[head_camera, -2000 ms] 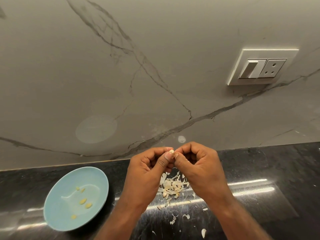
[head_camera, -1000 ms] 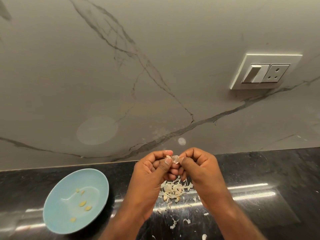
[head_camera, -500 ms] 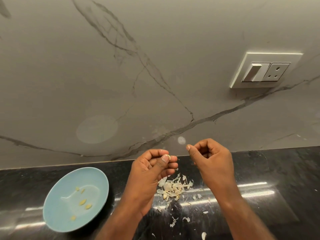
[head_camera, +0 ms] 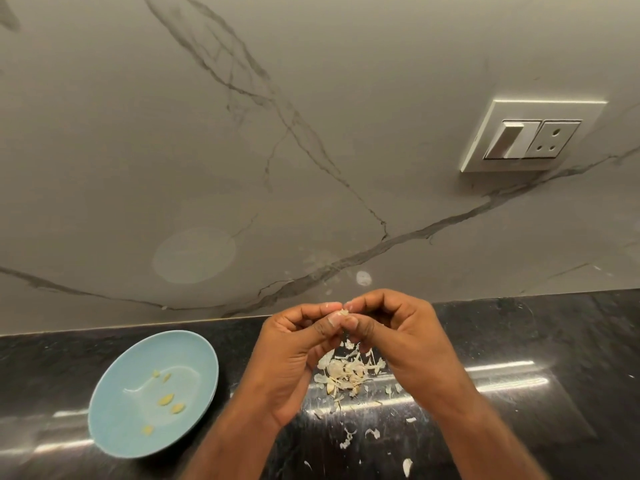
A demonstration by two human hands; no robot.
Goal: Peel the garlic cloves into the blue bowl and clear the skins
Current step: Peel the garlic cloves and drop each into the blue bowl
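Forearms angled inward; the left hand (head_camera: 294, 348) and right hand (head_camera: 407, 337), fingers curled, together pinched a small pale garlic clove (head_camera: 344, 312) above the papery white skin pile (head_camera: 346, 370); the round pale-blue bowl (head_camera: 138, 368) sat left of them.

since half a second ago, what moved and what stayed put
The right hand, which had pulled away to the right, has come back to the left hand. Both now pinch the garlic clove between their fingertips above the pile of skins. The blue bowl, its peeled cloves and the skins stayed where they were.
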